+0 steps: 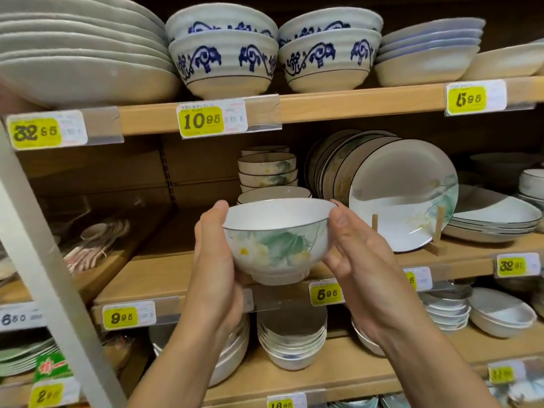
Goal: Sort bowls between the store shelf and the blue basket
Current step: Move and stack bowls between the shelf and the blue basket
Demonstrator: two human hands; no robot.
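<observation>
A single wide-angle camera, worn on the head, is looking forward and slightly down at the store shelf [368, 104] from close range — the price tags [201, 120] are reading clearly. It is sitting about level with the topmost visible board and seeing the one below from above. Both forearms are entering from the bottom edge, the left grip [215, 260] and right grip [362, 260] meeting at frame centre — nearest the lens.

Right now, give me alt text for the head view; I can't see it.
The left hand and right hand hold a white bowl with a green leaf print upright before the middle shelf. Behind it stands a stack of matching bowls, with matching plates propped to the right. No blue basket is in view.
</observation>
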